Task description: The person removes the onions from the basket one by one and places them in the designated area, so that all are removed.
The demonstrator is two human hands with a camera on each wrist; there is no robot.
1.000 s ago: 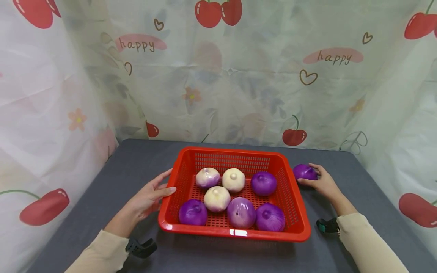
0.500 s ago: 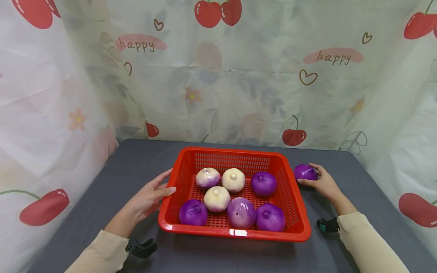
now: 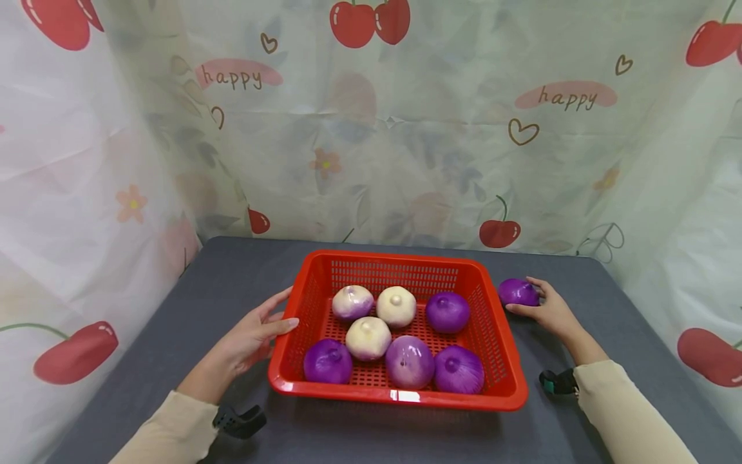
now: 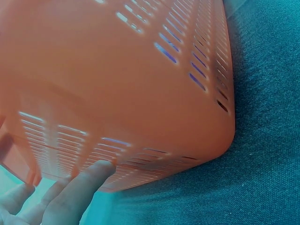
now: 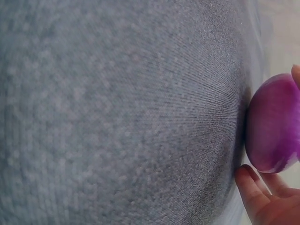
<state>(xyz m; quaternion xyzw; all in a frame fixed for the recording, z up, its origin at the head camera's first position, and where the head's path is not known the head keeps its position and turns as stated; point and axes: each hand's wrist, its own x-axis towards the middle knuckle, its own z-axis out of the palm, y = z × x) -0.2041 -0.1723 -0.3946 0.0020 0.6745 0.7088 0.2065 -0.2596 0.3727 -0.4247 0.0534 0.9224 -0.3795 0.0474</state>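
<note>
My left hand [image 3: 246, 341] holds the left rim of a red slotted plastic basket [image 3: 400, 401], thumb over the rim. In the left wrist view, its fingers [image 4: 77, 194] touch the basket's outer wall [image 4: 136, 89]. To the right of the basket, my right hand [image 3: 551, 312] grips a purple onion [image 3: 518, 292] between thumb and fingers. That onion [image 5: 274, 124] sits on the grey cloth, seen in the right wrist view. Inside the basket lie more purple onions [image 3: 447, 312], a paler purple one [image 3: 409, 362] and three whitish bulbs [image 3: 368, 338], some tinged purple.
A dark grey cloth [image 3: 394, 432] covers the table under the basket. Behind it and at both sides hangs a pale curtain [image 3: 400, 161] printed with cherries and hearts. Black bands [image 3: 239, 422] are on both wrists.
</note>
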